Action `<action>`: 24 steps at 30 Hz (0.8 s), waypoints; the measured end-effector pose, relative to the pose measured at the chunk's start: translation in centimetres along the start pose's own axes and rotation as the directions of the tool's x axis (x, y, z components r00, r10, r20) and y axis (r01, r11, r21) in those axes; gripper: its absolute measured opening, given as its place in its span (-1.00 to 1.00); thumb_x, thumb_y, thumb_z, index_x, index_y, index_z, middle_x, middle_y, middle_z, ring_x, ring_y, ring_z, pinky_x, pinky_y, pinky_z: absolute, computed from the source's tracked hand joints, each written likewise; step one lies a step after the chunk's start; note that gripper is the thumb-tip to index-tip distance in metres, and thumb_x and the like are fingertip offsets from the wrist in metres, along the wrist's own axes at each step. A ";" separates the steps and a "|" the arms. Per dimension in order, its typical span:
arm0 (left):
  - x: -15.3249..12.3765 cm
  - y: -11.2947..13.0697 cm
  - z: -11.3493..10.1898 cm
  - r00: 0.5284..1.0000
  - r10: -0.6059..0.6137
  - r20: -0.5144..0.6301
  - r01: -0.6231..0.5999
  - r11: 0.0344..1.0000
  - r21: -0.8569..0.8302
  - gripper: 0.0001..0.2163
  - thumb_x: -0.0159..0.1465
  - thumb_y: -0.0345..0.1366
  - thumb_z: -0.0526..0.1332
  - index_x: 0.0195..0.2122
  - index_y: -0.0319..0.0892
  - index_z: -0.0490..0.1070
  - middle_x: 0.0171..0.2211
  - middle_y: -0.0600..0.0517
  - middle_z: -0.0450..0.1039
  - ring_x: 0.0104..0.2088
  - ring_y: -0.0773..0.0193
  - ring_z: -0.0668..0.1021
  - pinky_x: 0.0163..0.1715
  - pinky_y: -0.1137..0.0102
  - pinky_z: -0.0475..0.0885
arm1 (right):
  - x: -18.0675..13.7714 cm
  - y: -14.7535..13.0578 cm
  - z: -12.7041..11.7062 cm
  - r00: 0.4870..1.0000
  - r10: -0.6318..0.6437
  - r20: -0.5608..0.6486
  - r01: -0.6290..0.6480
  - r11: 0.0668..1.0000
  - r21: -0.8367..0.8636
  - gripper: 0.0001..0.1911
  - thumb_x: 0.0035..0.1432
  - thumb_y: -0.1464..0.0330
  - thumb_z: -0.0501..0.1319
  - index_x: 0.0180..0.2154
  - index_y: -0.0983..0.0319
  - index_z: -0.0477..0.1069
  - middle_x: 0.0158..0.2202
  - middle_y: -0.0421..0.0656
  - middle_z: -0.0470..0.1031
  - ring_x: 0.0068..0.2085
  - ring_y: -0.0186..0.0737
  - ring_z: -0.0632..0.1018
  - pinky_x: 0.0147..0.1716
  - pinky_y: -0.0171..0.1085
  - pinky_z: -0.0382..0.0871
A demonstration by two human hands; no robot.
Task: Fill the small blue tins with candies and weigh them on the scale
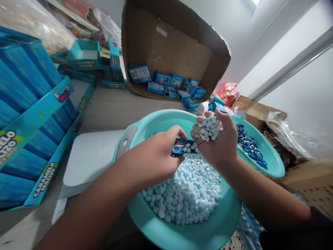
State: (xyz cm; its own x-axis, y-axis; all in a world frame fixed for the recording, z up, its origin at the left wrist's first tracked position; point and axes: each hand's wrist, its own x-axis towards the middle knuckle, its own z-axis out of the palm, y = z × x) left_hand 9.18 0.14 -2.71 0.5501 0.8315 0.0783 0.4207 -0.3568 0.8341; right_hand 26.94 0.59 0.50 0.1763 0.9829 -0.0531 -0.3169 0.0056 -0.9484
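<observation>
My left hand (161, 152) grips a small blue candy box (179, 147) between thumb and fingers, its open end facing right. Pale candies show at that open end. Cupped palm up beside it, my right hand (221, 139) holds a heap of small white and pale-blue candies (208, 127). Both hands are above a turquoise basin (221, 222) with a grey handle grip. A thick layer of loose candies (182, 194) covers the bottom of that basin. Part of the candy box is hidden by my left fingers.
A tipped cardboard box (177, 38) behind the basin contains several blue candy boxes (163, 78). Blue display cartons (23, 139) stand at left, near a white appliance (91, 156). A second turquoise basin (275, 166) at right holds blue pieces.
</observation>
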 end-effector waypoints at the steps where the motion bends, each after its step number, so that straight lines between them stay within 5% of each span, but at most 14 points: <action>1: 0.0 0.0 0.0 1.000 -0.007 -0.004 0.007 1.000 -0.008 -0.70 0.21 -0.27 0.23 -0.02 0.08 0.34 -0.16 0.11 0.54 -0.24 0.11 0.55 -0.33 0.31 0.32 | 0.0 0.1 0.1 1.000 0.010 -0.008 -0.010 1.000 0.028 -0.75 0.09 0.12 0.20 -0.34 0.16 0.30 -0.39 -0.21 0.42 -0.44 -0.35 0.42 -0.41 -0.30 0.36; 9: 0.3 0.0 -0.1 1.000 -0.028 -0.013 0.027 0.996 -0.085 -0.64 0.18 -0.24 0.26 0.02 0.00 0.35 -0.21 0.04 0.56 -0.29 0.11 0.58 -0.40 0.33 0.36 | 0.1 0.6 0.1 0.999 0.001 -0.034 -0.003 0.998 -0.056 -0.73 0.10 0.08 0.19 -0.33 0.15 0.35 -0.36 -0.18 0.45 -0.39 -0.27 0.48 -0.31 -0.23 0.44; 24: 0.7 0.4 -0.2 0.984 -0.044 -0.171 0.049 0.999 0.022 -0.73 0.12 -0.18 0.35 -0.14 0.01 0.46 -0.26 0.12 0.57 -0.30 0.15 0.58 -0.38 0.32 0.39 | -0.1 1.2 0.1 0.971 -0.169 0.170 0.170 0.985 0.008 -0.83 0.14 0.24 0.22 -0.32 0.20 0.50 -0.43 -0.20 0.58 -0.34 -0.24 0.58 -0.20 -0.18 0.47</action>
State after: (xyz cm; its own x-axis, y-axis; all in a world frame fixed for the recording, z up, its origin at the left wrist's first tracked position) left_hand 9.60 0.72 -2.25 0.3992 0.9071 0.1337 0.4624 -0.3251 0.8249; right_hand 26.44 0.48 -0.59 0.0665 0.9846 0.1617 -0.2895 0.1742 -0.9412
